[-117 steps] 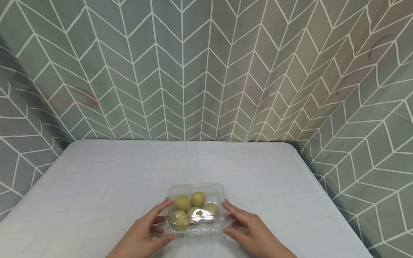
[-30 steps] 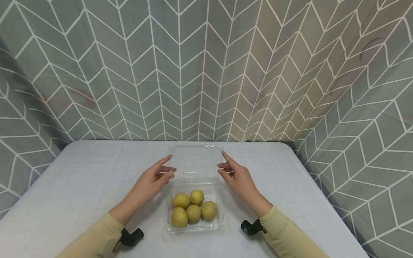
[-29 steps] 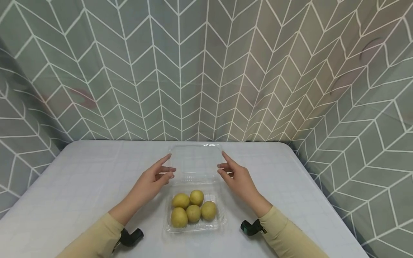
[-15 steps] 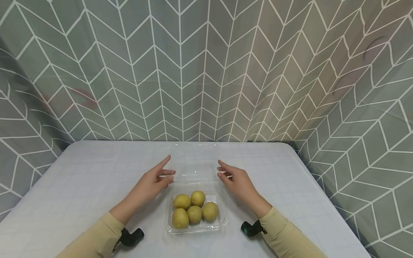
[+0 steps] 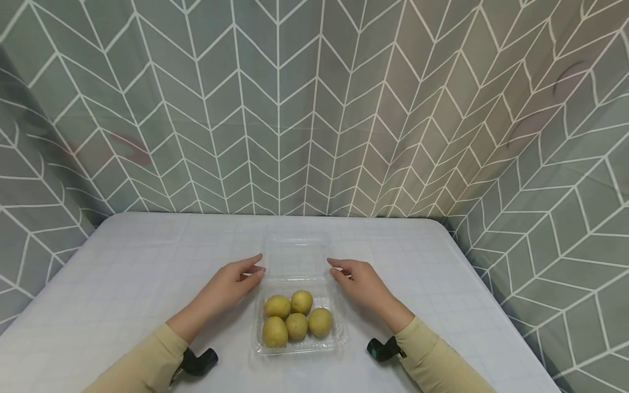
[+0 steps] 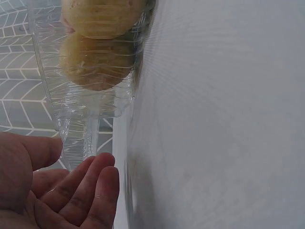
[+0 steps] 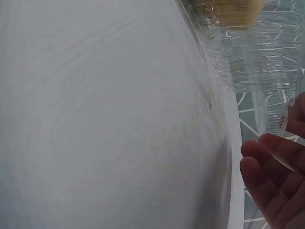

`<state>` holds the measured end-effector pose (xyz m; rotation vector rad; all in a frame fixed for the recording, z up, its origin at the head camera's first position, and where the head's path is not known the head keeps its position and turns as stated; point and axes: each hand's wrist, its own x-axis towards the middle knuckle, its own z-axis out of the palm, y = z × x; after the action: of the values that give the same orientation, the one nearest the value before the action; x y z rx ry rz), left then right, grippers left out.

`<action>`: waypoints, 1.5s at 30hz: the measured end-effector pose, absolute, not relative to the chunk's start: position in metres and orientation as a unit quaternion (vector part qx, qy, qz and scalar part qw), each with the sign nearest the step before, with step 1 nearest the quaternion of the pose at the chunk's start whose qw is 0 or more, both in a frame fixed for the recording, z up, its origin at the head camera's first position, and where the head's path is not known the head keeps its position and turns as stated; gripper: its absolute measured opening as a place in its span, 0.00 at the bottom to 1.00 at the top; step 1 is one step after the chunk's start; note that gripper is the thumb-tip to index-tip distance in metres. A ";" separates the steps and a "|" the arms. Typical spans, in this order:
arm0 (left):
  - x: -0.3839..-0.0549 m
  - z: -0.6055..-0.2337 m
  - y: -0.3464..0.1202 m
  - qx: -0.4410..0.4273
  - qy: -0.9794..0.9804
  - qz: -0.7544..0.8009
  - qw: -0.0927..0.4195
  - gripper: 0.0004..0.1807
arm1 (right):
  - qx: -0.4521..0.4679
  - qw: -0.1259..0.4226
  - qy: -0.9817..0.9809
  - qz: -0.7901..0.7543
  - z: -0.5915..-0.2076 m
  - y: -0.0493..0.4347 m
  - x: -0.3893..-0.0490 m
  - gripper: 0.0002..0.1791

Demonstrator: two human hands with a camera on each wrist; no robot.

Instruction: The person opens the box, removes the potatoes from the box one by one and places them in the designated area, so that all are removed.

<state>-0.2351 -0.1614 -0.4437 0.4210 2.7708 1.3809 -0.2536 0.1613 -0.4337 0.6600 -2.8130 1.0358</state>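
A clear plastic clamshell box (image 5: 325,341) stands on the table with its lid (image 5: 297,256) swung back toward the far side. Several round yellow-green fruits (image 5: 296,326) lie in its base. My left hand (image 5: 231,281) is at the lid's left edge, fingers loosely bent and pointing inward. On the opposite edge is my right hand (image 5: 358,279), its fingertips right by the plastic. The left wrist view shows the thumb apart from the fingers (image 6: 102,191), near the ribbed box wall. In the right wrist view, relaxed fingers (image 7: 267,183) are beside the lid.
A white cloth covers the table (image 5: 147,273), whose far edge meets a grey-green patterned curtain (image 5: 295,136). Black wrist cameras (image 5: 200,362) are strapped at both beige sleeves (image 5: 142,360).
The box was closed at first, hands at its sides; its lid has since been opened backward. Over the last second the lid has sunk lower and both hands have come down slightly with it.
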 end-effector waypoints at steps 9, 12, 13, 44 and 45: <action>-0.231 -0.443 -0.162 0.108 0.889 0.445 0.024 0.29 | 0.215 0.025 -0.919 0.330 -0.436 0.161 -0.253 0.17; -0.228 -0.440 -0.163 0.098 0.887 0.450 0.026 0.31 | 0.214 0.023 -0.919 0.329 -0.435 0.160 -0.252 0.18; -0.227 -0.438 -0.163 0.095 0.888 0.449 0.027 0.31 | 0.212 0.021 -0.920 0.329 -0.434 0.160 -0.252 0.18; -0.154 -0.436 -0.167 0.175 0.819 0.539 0.083 0.42 | 0.212 0.022 -0.919 0.332 -0.435 0.162 -0.251 0.17; -0.153 -0.436 -0.167 0.174 0.817 0.543 0.087 0.43 | 0.213 0.022 -0.919 0.333 -0.435 0.161 -0.251 0.17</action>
<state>-0.1528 -0.1670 -0.4361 0.5171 2.4330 1.6175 -0.2507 0.1614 -0.4351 0.6586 -2.8459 1.0308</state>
